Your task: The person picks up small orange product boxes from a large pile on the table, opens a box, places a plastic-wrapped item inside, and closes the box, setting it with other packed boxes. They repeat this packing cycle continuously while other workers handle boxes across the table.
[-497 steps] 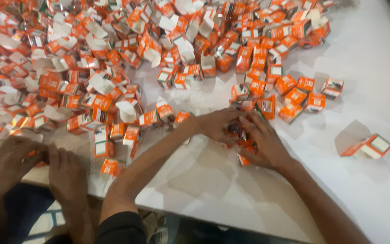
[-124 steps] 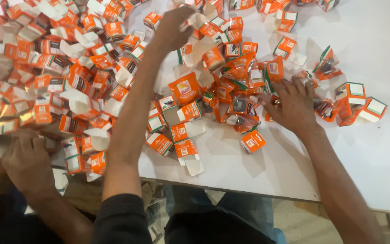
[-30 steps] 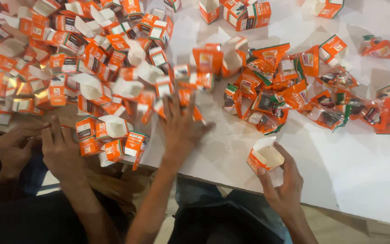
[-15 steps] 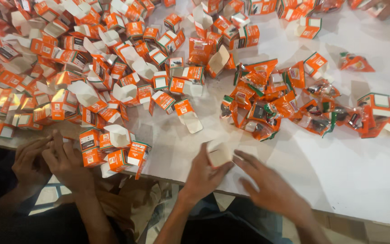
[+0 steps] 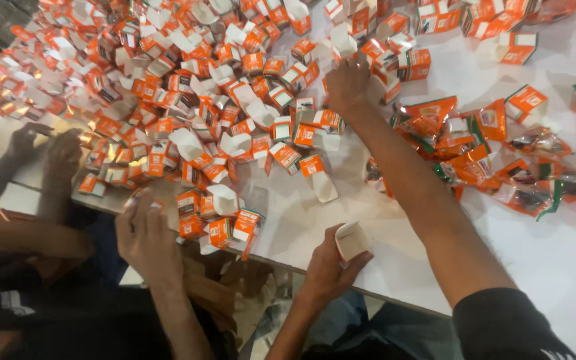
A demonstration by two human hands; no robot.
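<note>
Cartons [image 5: 188,93], small orange-and-white card boxes, lie heaped across your white worktop [image 5: 555,260], glossy foil sachets [image 5: 475,157] just beside them. Your left hand [image 5: 331,263] has its grip clamped on one open white carton [image 5: 353,240] at the near edge; keep its thin walls square. Your right hand [image 5: 347,83], fingers spread apart, reaches into the heap.

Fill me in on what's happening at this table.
A person's left hand holds a small open white carton at the near edge of the white table. Their right hand reaches far out into the heap of orange and white cartons. A cluster of orange foil sachets lies to the right. Other people's hands work at the heap's left edge.
</note>
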